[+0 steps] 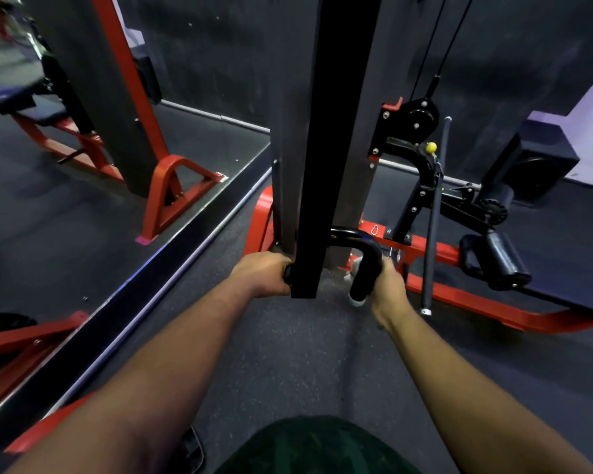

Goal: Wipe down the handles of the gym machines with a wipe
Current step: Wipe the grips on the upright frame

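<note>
A black curved handle bar (363,242) loops out from behind a black upright post (317,165) of the cable machine. My left hand (264,273) grips the handle's left end, mostly hidden behind the post. My right hand (387,289) wraps round the right grip (365,278) from the far side. A pale wipe (354,268) shows between that hand and the grip, with a white bit poking out under the grip's lower end.
A wall mirror (83,165) fills the left side and reflects red machine frames. To the right stand a red base frame (476,299), a black foam roller pad (504,258), a thin hanging straight bar (433,220) and pulley cables (439,56). Grey rubber floor (288,354) lies below.
</note>
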Available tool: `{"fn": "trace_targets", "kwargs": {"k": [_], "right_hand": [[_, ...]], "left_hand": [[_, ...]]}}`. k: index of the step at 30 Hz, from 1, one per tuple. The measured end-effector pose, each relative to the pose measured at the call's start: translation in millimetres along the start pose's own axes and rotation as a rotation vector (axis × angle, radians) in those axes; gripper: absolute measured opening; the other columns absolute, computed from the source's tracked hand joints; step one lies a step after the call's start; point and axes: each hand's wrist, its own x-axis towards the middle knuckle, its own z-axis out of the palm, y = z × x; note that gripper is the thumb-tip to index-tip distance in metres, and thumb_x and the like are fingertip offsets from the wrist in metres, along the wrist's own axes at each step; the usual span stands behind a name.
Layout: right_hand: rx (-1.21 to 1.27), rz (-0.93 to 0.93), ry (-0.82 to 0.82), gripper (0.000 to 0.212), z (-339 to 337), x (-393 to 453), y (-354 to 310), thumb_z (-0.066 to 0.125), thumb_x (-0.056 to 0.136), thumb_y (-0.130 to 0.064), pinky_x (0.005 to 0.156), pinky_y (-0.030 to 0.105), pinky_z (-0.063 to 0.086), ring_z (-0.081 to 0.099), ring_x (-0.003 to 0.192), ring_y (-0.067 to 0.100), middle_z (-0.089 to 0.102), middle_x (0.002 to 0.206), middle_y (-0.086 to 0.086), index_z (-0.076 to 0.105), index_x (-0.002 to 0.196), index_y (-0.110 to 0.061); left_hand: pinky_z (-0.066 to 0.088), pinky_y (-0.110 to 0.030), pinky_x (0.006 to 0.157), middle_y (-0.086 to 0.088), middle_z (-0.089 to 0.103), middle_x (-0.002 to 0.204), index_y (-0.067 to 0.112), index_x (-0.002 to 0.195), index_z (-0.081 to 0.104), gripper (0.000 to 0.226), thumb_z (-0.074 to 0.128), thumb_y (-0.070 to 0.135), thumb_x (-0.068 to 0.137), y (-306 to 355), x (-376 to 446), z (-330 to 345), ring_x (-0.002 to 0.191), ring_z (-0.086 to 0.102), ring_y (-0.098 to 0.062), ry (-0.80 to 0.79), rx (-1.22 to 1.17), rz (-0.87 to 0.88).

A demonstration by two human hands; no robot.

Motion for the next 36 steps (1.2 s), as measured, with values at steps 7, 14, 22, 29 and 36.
{"fn": "trace_targets", "kwargs": {"k": [7, 14, 22, 29, 36], "right_hand": [[-0.556, -0.245, -0.115, 0.064, 12.1, 16.9, -57.5, 0.035, 0.103, -0.061, 0.068, 0.028, 0.051, 0.064, 0.062, 0.010, 0.066, 0.064, -0.002, 0.065, 0.076, -0.012], [-0.152, -0.153, -0.098, 0.046, -16.2, 4.8, -7.5, 0.029, 0.111, -0.039, 0.078, 0.014, 0.048, 0.069, 0.088, -0.002, 0.077, 0.088, -0.013, 0.070, 0.107, -0.019], [-0.015, -0.275, -0.027, 0.026, -31.0, -5.2, 22.8, 0.052, 0.106, -0.017, 0.100, 0.039, 0.048, 0.065, 0.110, 0.018, 0.072, 0.119, 0.004, 0.065, 0.127, -0.010], [-0.423, -0.977, 0.050, 0.032, 0.8, -17.7, -8.9, 0.062, 0.096, 0.008, 0.111, 0.027, 0.045, 0.058, 0.131, 0.014, 0.062, 0.134, -0.005, 0.067, 0.124, -0.005], [-0.666, -1.053, 0.091, 0.018, -25.0, -6.8, -3.4, 0.062, 0.100, -0.014, 0.106, 0.046, 0.049, 0.058, 0.130, 0.017, 0.062, 0.137, 0.014, 0.067, 0.116, -0.006]], "left_hand": [[0.043, -0.031, 0.068, 0.007, 0.058, 0.085, 0.029, 0.079, 0.052, 0.025, 0.071, 0.045, 0.078, -0.8, 7.2, -1.6, 0.094, 0.066, -0.025, -0.022, 0.019, -0.036], [0.052, -0.035, 0.072, 0.009, 0.063, 0.085, 0.031, 0.076, 0.051, 0.025, 0.070, 0.047, 0.074, -5.1, 12.9, 0.3, 0.093, 0.068, -0.025, -0.026, -0.005, -0.028], [0.051, -0.035, 0.071, 0.010, 0.055, 0.078, 0.032, 0.071, 0.048, 0.028, 0.070, 0.049, 0.074, -8.0, 14.5, 1.9, 0.091, 0.067, -0.025, -0.023, -0.023, -0.024], [0.047, -0.034, 0.070, 0.009, 0.058, 0.083, 0.030, 0.071, 0.046, 0.030, 0.073, 0.045, 0.075, -9.2, 19.4, -0.2, 0.091, 0.066, -0.025, -0.023, -0.017, -0.030], [0.042, -0.031, 0.066, 0.010, 0.054, 0.076, 0.032, 0.082, 0.056, 0.020, 0.070, 0.045, 0.076, -7.9, 16.2, 2.5, 0.087, 0.066, -0.023, 0.009, 0.007, -0.016]]}}
